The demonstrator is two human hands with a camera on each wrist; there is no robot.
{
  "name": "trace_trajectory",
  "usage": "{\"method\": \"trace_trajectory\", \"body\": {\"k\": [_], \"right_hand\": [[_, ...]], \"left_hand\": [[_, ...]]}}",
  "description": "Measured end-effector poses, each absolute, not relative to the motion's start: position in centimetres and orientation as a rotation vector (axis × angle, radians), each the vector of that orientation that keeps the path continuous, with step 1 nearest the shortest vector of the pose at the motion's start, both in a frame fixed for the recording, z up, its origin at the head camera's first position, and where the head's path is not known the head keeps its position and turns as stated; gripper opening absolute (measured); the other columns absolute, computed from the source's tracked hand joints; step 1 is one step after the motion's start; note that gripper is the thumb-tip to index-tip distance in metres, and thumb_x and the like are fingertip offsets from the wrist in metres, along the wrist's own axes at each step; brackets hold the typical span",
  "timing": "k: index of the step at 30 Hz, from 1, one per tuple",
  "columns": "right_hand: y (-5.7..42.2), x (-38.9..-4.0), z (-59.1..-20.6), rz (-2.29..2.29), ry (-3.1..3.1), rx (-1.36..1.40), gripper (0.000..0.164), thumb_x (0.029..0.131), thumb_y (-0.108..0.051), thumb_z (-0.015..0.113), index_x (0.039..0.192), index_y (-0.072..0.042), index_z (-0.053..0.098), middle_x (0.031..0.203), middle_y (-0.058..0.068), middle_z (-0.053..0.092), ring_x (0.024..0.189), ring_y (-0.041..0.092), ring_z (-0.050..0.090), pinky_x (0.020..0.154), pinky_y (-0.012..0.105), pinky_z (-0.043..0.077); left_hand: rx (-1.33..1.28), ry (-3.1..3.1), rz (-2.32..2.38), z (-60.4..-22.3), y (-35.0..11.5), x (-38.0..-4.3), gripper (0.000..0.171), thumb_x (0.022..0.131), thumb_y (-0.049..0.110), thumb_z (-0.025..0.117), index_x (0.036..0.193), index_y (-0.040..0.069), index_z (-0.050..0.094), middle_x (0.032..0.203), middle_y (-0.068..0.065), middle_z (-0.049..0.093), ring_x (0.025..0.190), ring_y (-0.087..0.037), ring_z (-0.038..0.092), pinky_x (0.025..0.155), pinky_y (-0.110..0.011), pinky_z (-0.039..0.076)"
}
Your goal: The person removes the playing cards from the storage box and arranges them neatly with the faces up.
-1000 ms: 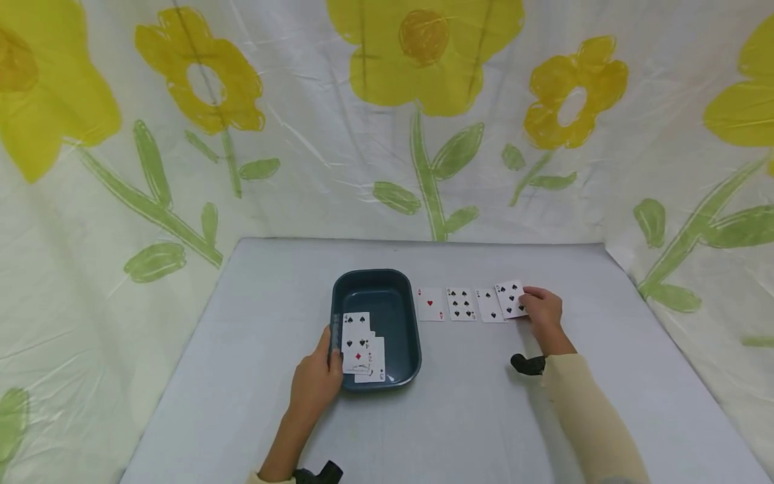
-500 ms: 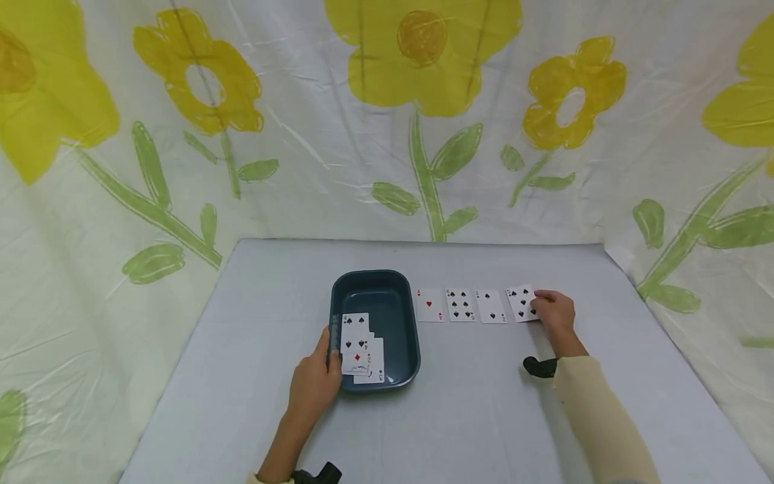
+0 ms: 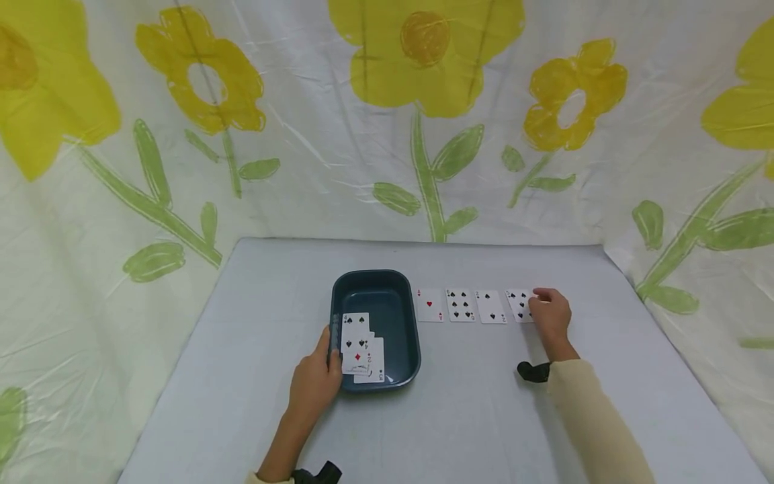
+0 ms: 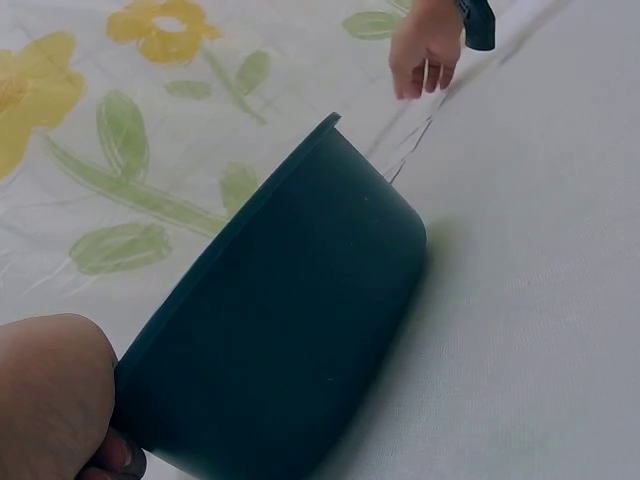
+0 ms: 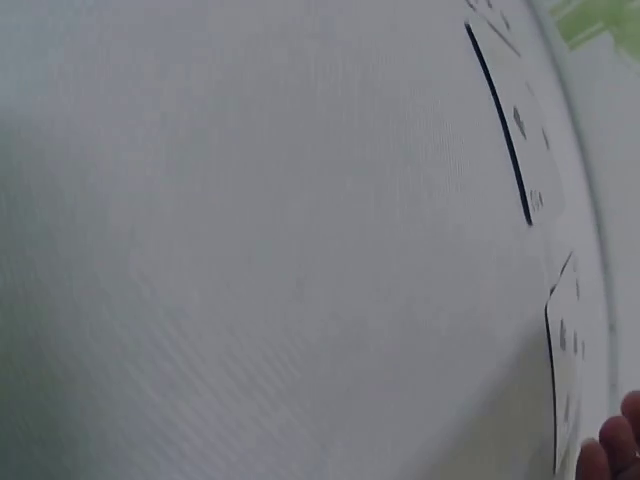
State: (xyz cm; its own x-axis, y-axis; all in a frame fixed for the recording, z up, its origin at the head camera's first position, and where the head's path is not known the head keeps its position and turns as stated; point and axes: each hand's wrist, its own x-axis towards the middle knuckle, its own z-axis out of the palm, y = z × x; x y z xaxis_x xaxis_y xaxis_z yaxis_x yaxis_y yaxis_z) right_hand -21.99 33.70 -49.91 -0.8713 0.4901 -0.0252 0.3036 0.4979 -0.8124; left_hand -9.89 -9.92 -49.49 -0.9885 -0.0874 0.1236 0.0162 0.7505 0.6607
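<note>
My left hand (image 3: 316, 382) grips the left wall of a dark blue-green plastic tray (image 3: 406, 336), thumb on the inner side; the left wrist view shows the tray's outer wall (image 4: 270, 320). Overlapping playing cards (image 3: 357, 336) lie face up in its left part. To the tray's right runs a row of face-up cards: an ace of hearts (image 3: 430, 306), a spade card with several pips (image 3: 461, 306), a two of spades (image 3: 490, 307) and another spade card (image 3: 518, 304). My right hand (image 3: 551, 316) hovers at that last card's right edge, fingers loosely bent, partly covering it.
A white cloth covers the table (image 3: 459, 417). Behind it hangs a white curtain (image 3: 314, 168) with yellow flowers. Black wrist straps (image 3: 533, 372) sit on both arms.
The right hand slid the last spade card rightward, off the two of spades and into line, then loosened and shifted slightly left. The left hand and tray stayed put.
</note>
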Motion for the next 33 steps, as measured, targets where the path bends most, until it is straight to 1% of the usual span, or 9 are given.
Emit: {"method": "trace_trajectory", "body": {"k": [5, 10, 13, 16, 19, 23, 28, 30, 33], "right_hand": [[30.2, -21.8, -48.9, 1.326, -2.5, -0.474, 0.035, 0.095, -0.006, 0.05, 0.126, 0.004, 0.062, 0.128, 0.021, 0.053, 0.105, 0.032, 0.055, 0.077, 0.034, 0.046], [25.2, -21.2, -46.3, 1.786, -2.401, -0.263, 0.035, 0.098, -0.004, 0.052, 0.131, 0.004, 0.056, 0.129, 0.022, 0.053, 0.101, 0.026, 0.061, 0.08, 0.028, 0.053], [22.4, -20.8, -44.7, 2.159, -2.311, -0.139, 0.035, 0.1, -0.003, 0.052, 0.135, 0.006, 0.05, 0.126, 0.022, 0.053, 0.101, 0.024, 0.065, 0.086, 0.032, 0.054], [20.0, -20.4, -43.5, 2.499, -2.238, -0.059, 0.038, 0.103, -0.006, 0.051, 0.138, 0.005, 0.045, 0.13, 0.026, 0.052, 0.108, 0.028, 0.066, 0.092, 0.037, 0.051], [17.6, -20.1, -43.0, 2.774, -2.18, -0.045, 0.043, 0.104, -0.008, 0.051, 0.143, 0.006, 0.039, 0.137, 0.031, 0.049, 0.117, 0.037, 0.062, 0.095, 0.042, 0.049], [14.6, -19.9, -43.5, 2.969, -2.19, -0.064, 0.051, 0.104, -0.006, 0.05, 0.149, 0.007, 0.031, 0.146, 0.033, 0.039, 0.125, 0.044, 0.053, 0.098, 0.045, 0.046], [11.5, -19.6, -44.3, 3.038, -2.253, -0.092, 0.053, 0.104, -0.013, 0.05, 0.149, 0.004, 0.028, 0.154, 0.032, 0.029, 0.135, 0.053, 0.037, 0.105, 0.053, 0.038], [10.6, -19.6, -44.6, 3.049, -2.258, -0.12, 0.054, 0.104, -0.017, 0.051, 0.149, 0.003, 0.028, 0.155, 0.032, 0.027, 0.136, 0.054, 0.035, 0.106, 0.055, 0.035], [9.7, -19.8, -45.2, 3.055, -2.244, -0.147, 0.058, 0.103, -0.018, 0.053, 0.15, 0.003, 0.026, 0.154, 0.033, 0.025, 0.136, 0.055, 0.033, 0.107, 0.056, 0.033]], "left_hand": [[0.056, -2.808, -1.042, -49.5, -10.0, -9.9, 0.054, 0.1, 0.012, 0.053, 0.149, -0.006, 0.039, 0.098, -0.02, 0.072, 0.06, -0.017, 0.051, 0.054, -0.032, 0.038], [0.054, -2.805, -1.057, -49.5, -10.0, -9.8, 0.054, 0.1, 0.011, 0.054, 0.149, -0.006, 0.039, 0.096, -0.019, 0.072, 0.059, -0.016, 0.05, 0.053, -0.031, 0.037], [0.053, -2.803, -1.065, -49.6, -10.0, -9.8, 0.054, 0.1, 0.011, 0.054, 0.149, -0.007, 0.039, 0.091, -0.018, 0.072, 0.055, -0.015, 0.048, 0.05, -0.03, 0.036], [0.052, -2.802, -1.073, -49.5, -10.0, -9.9, 0.054, 0.1, 0.011, 0.054, 0.149, -0.008, 0.039, 0.084, -0.015, 0.071, 0.053, -0.014, 0.046, 0.048, -0.03, 0.035], [0.052, -2.801, -1.077, -49.4, -10.0, -9.9, 0.054, 0.1, 0.01, 0.054, 0.149, -0.008, 0.039, 0.081, -0.014, 0.07, 0.052, -0.014, 0.046, 0.048, -0.029, 0.035], [0.049, -2.798, -1.082, -49.3, -10.0, -9.8, 0.053, 0.1, 0.01, 0.053, 0.148, -0.009, 0.039, 0.085, -0.015, 0.071, 0.054, -0.013, 0.048, 0.051, -0.029, 0.037], [0.055, -2.804, -1.095, -49.2, -10.0, -9.8, 0.053, 0.1, 0.01, 0.053, 0.148, -0.009, 0.039, 0.085, -0.016, 0.071, 0.053, -0.013, 0.049, 0.051, -0.029, 0.039], [0.057, -2.805, -1.101, -49.2, -9.9, -9.8, 0.053, 0.1, 0.01, 0.053, 0.148, -0.009, 0.039, 0.083, -0.015, 0.07, 0.052, -0.013, 0.049, 0.05, -0.03, 0.038], [0.048, -2.799, -1.106, -49.2, -9.8, -9.9, 0.053, 0.1, 0.009, 0.053, 0.148, -0.009, 0.039, 0.087, -0.017, 0.071, 0.054, -0.013, 0.051, 0.051, -0.03, 0.039]]}}
